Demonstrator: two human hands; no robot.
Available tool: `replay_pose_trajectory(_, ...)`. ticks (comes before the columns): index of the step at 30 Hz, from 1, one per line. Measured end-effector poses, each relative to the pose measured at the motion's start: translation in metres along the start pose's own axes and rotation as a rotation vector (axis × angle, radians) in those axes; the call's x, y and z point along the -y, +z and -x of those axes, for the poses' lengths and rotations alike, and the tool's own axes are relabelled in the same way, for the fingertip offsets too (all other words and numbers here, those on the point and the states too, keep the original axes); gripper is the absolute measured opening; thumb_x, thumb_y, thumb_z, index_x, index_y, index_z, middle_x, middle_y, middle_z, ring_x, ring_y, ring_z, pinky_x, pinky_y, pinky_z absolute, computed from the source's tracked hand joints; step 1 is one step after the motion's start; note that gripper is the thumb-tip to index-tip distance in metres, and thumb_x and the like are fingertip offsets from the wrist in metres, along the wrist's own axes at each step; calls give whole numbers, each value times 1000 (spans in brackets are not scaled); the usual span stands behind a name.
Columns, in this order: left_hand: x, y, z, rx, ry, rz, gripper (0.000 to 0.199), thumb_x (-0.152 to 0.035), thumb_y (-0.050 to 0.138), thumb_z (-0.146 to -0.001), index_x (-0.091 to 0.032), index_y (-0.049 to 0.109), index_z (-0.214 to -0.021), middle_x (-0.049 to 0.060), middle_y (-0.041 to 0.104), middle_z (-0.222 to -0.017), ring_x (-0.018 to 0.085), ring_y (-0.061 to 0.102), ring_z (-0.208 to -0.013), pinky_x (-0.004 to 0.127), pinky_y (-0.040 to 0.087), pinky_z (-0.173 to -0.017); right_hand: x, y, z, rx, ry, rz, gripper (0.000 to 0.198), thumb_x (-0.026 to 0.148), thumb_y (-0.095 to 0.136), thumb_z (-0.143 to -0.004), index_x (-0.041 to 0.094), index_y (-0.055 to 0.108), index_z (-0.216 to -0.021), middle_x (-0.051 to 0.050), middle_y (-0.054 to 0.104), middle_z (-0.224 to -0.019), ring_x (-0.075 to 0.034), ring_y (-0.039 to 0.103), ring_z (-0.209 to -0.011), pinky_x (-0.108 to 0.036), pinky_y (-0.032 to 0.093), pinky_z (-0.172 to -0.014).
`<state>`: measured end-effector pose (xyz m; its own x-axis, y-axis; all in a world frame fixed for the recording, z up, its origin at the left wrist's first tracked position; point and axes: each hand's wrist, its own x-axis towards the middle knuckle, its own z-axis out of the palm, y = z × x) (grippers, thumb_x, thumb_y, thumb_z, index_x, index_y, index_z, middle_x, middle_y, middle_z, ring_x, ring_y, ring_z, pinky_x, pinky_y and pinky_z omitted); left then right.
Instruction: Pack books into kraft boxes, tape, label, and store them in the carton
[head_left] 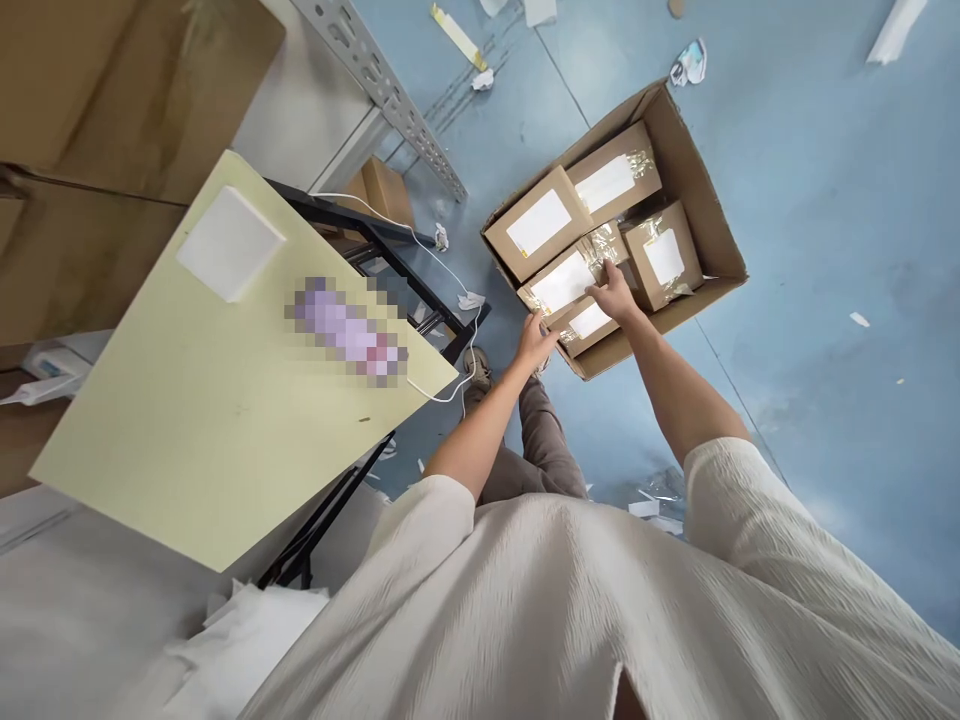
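Note:
A large open carton (716,190) stands on the floor, with several small taped cardboard boxes inside, each bearing a white label. My left hand (535,342) grips the near left corner of a labelled small cardboard box (561,284), fingers curled at its edge. On the same box's near right side, my right hand (615,294) has its thumb and fingers closed. Partly beneath my hands is another small box (589,320). Further boxes sit behind, at the back left (538,222), the back (613,183) and the right (664,256).
To the left is a pale yellow tabletop (217,430) carrying a white square object (231,243) and a blurred-out item (346,330). A white cable (439,262) hangs past its black frame. A metal shelf post (397,100) rises nearby. Paper scraps (688,62) litter the blue floor.

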<state>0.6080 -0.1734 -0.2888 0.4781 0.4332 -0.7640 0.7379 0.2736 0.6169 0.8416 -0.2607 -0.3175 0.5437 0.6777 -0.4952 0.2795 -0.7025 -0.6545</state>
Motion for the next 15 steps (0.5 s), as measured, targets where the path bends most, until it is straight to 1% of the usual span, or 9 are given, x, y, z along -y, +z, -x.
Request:
replay_pose_trajectory(2,5,2,-3,-7,1,6,83,-22,74,-92,-21,52,-172,17,50,-177,37,39,-172,48,31,-143,-2,8,-4,-3,13,0,92,67,71,-94,20,50,-171,-20,62,-161,-46,53,-155,-68,40,-134)
replay_pose_trajectory(5,9,4,0,-24,9,3,82,-21,74,-92,-21,53,-171,18,47,-177,37,39,-172,46,33,-142,-6,10,-4,-7,32,23,88,69,65,-98,23,49,-172,-20,61,-162,-46,52,-155,-69,40,-134)
replay_pose_trajectory(8,8,5,9,-35,40,6,78,-20,74,-93,-25,55,-169,17,52,-171,35,47,-166,46,39,-138,-5,6,4,-54,34,70,80,66,58,-103,26,47,-171,-20,59,-163,-45,55,-152,-71,42,-132)
replay_pose_trajectory(11,6,9,16,-61,60,35,78,-19,76,-92,-29,57,-167,14,57,-166,33,56,-157,45,47,-132,1,1,12,-154,34,129,70,65,49,-108,28,46,-168,-19,58,-164,-47,52,-152,-77,43,-128)
replay_pose_trajectory(13,4,12,16,-75,28,68,76,-20,77,-91,-27,60,-164,14,61,-163,33,62,-151,45,51,-129,5,1,14,-204,58,161,66,65,44,-110,27,47,-164,-20,57,-165,-49,50,-153,-80,43,-126)
replay_pose_trajectory(15,2,14,10,-80,-23,108,73,-23,77,-92,-24,61,-164,15,67,-158,34,66,-147,45,53,-127,8,4,12,-225,95,166,66,68,42,-111,25,48,-161,-22,58,-164,-51,48,-154,-82,42,-126)
